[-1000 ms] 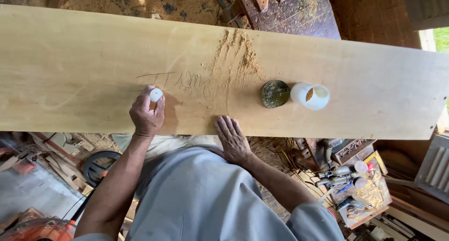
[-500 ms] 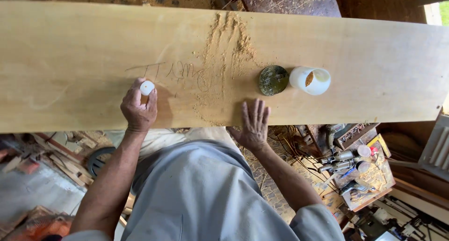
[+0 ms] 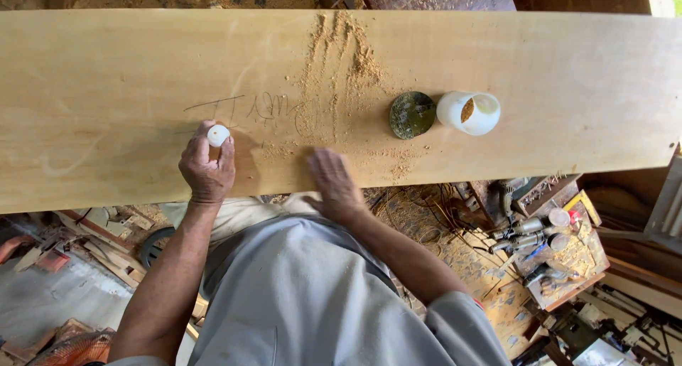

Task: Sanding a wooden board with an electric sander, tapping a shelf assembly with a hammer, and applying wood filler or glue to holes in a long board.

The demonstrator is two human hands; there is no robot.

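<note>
- The left hand (image 3: 207,168) is closed around a small white bottle (image 3: 218,134), its tip down on the wide wooden plank (image 3: 106,74), seemingly so it can mark the wood.
- Dark scrawled lines (image 3: 245,109) sit just beside the bottle.
- The right hand (image 3: 332,183) lies open and flat on the plank, holding nothing, apparently to steady it.
- Sawdust (image 3: 341,60) streaks the middle.
- A round green lid (image 3: 412,115) touches a white jar (image 3: 469,113) on its side.

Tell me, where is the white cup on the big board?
In the head view the white cup lies tipped on its side on the right part of the wooden board, just right of the round green lid, beyond the right hand.
</note>
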